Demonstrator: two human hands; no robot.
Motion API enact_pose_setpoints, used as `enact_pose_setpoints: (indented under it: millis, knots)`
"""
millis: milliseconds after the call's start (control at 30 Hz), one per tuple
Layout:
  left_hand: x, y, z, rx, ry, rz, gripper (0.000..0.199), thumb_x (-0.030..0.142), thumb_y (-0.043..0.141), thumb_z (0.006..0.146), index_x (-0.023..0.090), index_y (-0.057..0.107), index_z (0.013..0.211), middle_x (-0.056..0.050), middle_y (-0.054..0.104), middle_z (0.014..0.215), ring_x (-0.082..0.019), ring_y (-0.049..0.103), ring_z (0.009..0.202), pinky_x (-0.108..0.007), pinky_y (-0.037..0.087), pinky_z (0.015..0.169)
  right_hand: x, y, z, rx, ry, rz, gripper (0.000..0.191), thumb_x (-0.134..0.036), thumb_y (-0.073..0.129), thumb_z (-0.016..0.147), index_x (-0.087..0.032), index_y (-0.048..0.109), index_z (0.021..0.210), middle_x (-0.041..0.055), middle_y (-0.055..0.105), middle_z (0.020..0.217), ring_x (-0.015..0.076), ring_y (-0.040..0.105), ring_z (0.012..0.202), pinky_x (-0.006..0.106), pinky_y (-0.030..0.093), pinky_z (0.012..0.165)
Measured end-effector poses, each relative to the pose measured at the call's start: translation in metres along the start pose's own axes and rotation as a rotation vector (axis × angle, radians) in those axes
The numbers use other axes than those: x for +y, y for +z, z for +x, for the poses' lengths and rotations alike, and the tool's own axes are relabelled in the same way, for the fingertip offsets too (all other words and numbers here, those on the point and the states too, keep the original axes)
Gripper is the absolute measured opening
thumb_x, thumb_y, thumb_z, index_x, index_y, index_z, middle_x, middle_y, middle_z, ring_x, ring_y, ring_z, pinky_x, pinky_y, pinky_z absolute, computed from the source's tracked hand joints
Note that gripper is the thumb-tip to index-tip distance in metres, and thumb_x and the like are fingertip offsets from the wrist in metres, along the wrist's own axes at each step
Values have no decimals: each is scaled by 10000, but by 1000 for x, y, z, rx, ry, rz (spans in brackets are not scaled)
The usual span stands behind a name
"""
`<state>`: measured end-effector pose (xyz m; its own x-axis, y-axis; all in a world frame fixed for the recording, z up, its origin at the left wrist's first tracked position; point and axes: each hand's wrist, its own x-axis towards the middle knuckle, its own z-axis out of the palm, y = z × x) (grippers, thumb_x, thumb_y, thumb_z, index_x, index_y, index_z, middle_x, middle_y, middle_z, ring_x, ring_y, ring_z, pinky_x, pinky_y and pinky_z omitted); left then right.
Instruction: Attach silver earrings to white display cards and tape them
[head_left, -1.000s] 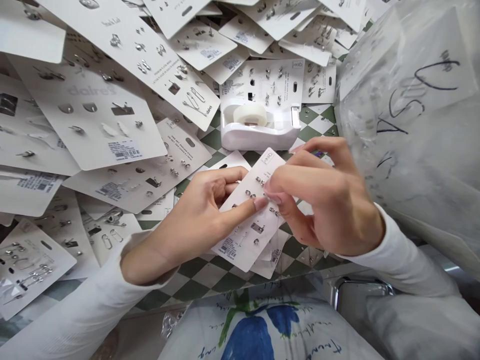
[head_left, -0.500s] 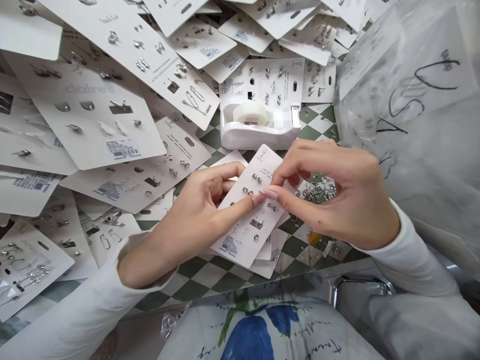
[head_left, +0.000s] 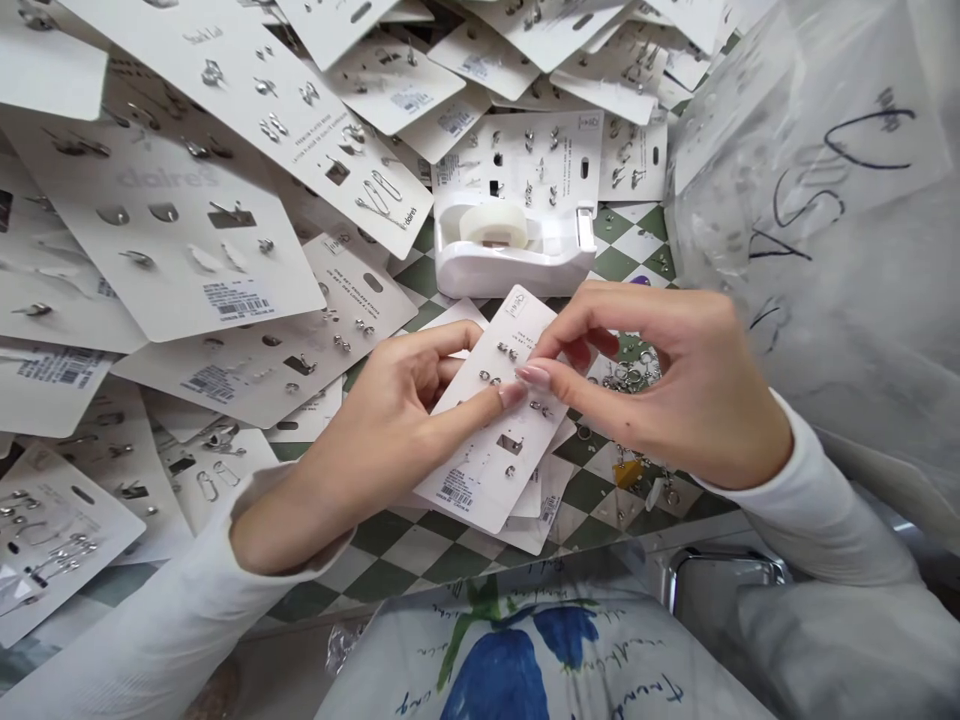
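My left hand [head_left: 409,410] grips a white earring card [head_left: 480,460] by its left side, thumb pressed on the front and fingers behind. Small silver earrings sit in rows on this card, with a barcode label at its lower end. Over the card's right edge, my right hand [head_left: 637,375] has thumb and forefinger pinched together at the face of the card. Whatever lies between those fingertips is too small or hidden to make out. Beneath the held card lie more white cards [head_left: 551,505]. Just beyond my right fingers is a heap of loose silver earrings [head_left: 630,372].
A white tape dispenser [head_left: 517,265] stands behind the held card. Overlapping earring cards [head_left: 225,250] pile up on the left and at the back. A clear plastic bag with handwriting [head_left: 832,220] stands on the right. A yellow piece [head_left: 627,473] lies on the checkered tabletop [head_left: 405,545].
Both hands and the card stay almost in place. My right fingertips have shifted slightly left across the card, and the whole view has moved a little.
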<state>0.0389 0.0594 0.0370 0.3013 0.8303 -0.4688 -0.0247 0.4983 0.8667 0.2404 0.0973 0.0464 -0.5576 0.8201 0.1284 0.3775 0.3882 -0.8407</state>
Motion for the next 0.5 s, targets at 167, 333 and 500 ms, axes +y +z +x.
enact_pose_setpoints:
  millis: [167,333,500]
  knots:
    - [-1,1,-1,7,14,22,257,200,833,814,179,743,1054,0,724,765,-133,660,556,-178,516,437,0,-1,1,-23,45,58,147,-111,729,849,-197,647,762,-15,644,721,132,526,640,315,444,590]
    - [-2,2,-1,27,22,60,263,250,830,825,179,744,1064,-12,727,783,-128,644,553,-180,509,440,0,-2,0,-51,123,40,103,-150,697,868,-185,660,779,-11,616,708,135,513,658,308,447,615]
    - [-4,1,-1,18,33,52,203,219,826,823,189,739,1004,3,706,737,-121,620,552,-170,495,441,-1,-1,-3,-95,151,7,83,-168,656,893,-181,661,811,15,667,791,160,561,740,332,465,666]
